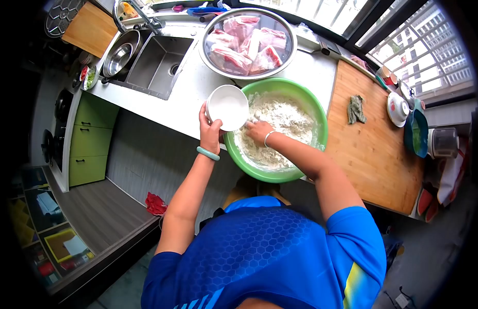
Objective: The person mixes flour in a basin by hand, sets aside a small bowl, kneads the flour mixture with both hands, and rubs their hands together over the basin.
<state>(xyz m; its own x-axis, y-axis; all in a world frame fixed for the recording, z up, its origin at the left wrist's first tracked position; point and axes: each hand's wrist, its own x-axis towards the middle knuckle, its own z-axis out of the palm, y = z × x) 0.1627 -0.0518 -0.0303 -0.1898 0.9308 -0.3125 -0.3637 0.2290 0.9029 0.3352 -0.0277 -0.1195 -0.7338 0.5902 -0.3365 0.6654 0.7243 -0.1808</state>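
Observation:
My left hand [210, 127] grips a white bowl [227, 107] by its side, with the thumb at the rim. The bowl is tipped toward the left edge of a large green basin [315, 110]. Inside the basin lies a clumpy flour mixture [288, 121], white and loose on top, with some stuck to the walls. My right hand [259, 134] reaches down into the left part of this mixture, its fingers curled and their tips partly buried. A jade-coloured bangle circles my left wrist, and a thin silver one my right.
Raw meat chunks fill a big metal bowl [204, 45] behind the basin. To the left is a sink [155, 67] with metal bowls [118, 57] beside it. A wooden board [373, 149] on the right carries a crumpled cloth [356, 109] and an upturned patterned bowl [397, 108].

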